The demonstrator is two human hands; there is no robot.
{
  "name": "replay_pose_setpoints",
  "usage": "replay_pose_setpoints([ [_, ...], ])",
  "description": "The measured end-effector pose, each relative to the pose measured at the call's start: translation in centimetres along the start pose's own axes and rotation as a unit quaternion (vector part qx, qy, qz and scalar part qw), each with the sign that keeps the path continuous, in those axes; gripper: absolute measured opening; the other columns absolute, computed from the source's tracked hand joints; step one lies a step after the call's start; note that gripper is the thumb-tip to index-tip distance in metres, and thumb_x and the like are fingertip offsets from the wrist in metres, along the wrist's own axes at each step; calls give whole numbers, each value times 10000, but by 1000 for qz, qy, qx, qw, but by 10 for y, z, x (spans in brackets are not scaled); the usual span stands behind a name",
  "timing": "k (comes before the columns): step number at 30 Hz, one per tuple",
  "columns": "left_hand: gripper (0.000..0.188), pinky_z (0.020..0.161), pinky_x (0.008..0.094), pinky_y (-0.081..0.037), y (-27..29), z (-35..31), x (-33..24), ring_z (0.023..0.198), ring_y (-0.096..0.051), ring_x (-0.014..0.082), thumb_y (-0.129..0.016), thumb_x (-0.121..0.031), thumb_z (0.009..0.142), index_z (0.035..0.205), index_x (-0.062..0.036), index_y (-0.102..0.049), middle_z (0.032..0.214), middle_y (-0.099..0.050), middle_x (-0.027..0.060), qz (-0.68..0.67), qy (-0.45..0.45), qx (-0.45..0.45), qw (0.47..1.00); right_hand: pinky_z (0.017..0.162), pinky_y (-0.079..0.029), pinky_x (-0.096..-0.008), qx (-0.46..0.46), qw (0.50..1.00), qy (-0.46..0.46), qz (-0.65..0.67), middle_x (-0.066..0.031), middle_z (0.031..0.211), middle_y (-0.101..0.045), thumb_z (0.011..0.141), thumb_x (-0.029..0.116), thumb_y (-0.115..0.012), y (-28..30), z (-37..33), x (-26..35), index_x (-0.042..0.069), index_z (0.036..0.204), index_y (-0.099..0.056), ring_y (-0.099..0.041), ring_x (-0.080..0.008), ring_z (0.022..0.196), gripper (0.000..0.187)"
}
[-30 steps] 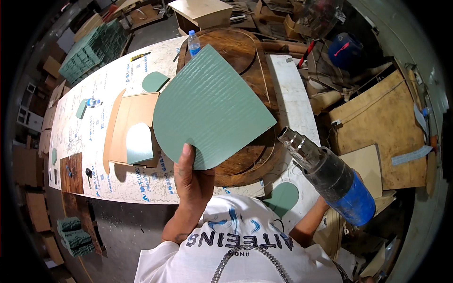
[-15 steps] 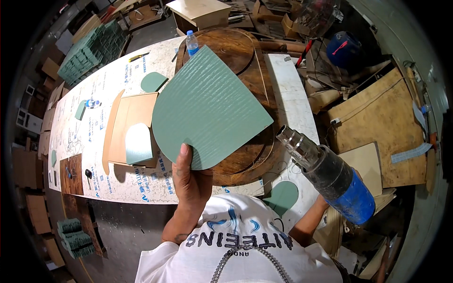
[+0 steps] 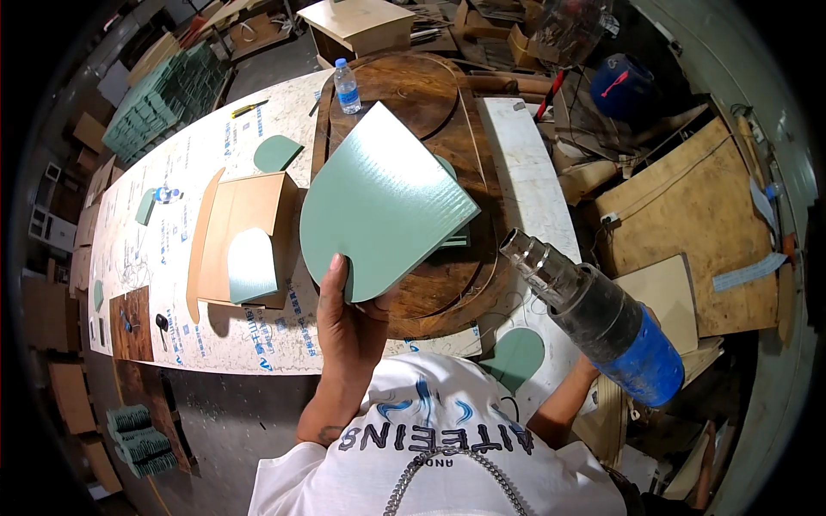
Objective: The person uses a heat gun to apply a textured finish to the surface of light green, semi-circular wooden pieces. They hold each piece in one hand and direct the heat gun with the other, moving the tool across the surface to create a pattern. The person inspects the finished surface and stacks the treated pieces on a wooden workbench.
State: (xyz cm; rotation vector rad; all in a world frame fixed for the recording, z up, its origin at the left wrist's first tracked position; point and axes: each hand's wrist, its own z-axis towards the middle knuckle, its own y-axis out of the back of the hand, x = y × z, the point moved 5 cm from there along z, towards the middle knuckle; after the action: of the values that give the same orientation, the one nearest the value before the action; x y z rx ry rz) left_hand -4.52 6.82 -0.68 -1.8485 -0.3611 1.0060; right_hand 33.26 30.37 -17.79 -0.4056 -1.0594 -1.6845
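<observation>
L hand [image 3: 351,314] pinches grn panel [image 3: 379,202]; R hand [image 3: 588,368] holds heat gun [image 3: 613,331].

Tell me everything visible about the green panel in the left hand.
The green panel is flat and arch-shaped: rounded at its lower left, with straight edges meeting in corners at the top and right. Its face looks like plastic or coated sheet, faintly ribbed, with a bright glare toward the upper right. The left hand grips its lower edge, thumb on the face. It is held tilted over the brown wooden board.
</observation>
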Motion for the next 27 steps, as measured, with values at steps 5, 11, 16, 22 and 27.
replay_pose_setpoints([
  [5, 241, 704, 263, -594, 1, 2, 2, 918, -649, 167, -563, -224, 894, 1045, -37, -588, 992, -652, 97, -6, 10, -23, 1000, 1134, -135, -343, -34, 895, -75, 438, -65, 1480, -225, 991, 319, -322, -9, -13, -35, 139, 1453, -135, -214, -228, 1359, 530],
  [11, 268, 709, 261, -593, 0, 2, 0, 925, -647, 172, -566, -236, 892, 1075, -40, -569, 1025, -639, 96, -2, 3, -22, 1000, 1133, -128, -343, -49, 840, -91, 533, -71, 1479, -226, 993, 314, -315, -10, -16, -50, 119, 1454, -111, -213, -229, 1358, 540],
  [16, 294, 710, 263, -593, 2, 2, -1, 935, -644, 177, -561, -244, 894, 1109, -43, -547, 1060, -626, 97, 9, -8, -18, 1000, 1103, -190, -374, -113, 989, 41, 90, -143, 1415, -319, 941, 289, -441, -1, 5, 25, 57, 1397, -241, -303, -278, 1301, 550],
  [22, 334, 794, 281, -565, 13, 5, -1, 1012, -611, 177, -544, -266, 904, 1145, -35, -527, 1109, -604, 95, 9, -20, 24, 999, 840, -428, -326, -64, 984, -157, 60, -133, 996, -619, 784, 227, -702, -22, 72, 81, -26, 1026, -608, -573, -224, 871, 362],
  [27, 325, 841, 284, -547, 13, 2, -9, 1014, -609, 175, -545, -222, 907, 1161, -20, -522, 1128, -589, 109, 13, -43, 12, 999, 669, -404, -286, 25, 940, -319, 121, -24, 786, -547, 708, 249, -772, -69, 69, 6, 14, 833, -600, -477, -141, 701, 316],
])
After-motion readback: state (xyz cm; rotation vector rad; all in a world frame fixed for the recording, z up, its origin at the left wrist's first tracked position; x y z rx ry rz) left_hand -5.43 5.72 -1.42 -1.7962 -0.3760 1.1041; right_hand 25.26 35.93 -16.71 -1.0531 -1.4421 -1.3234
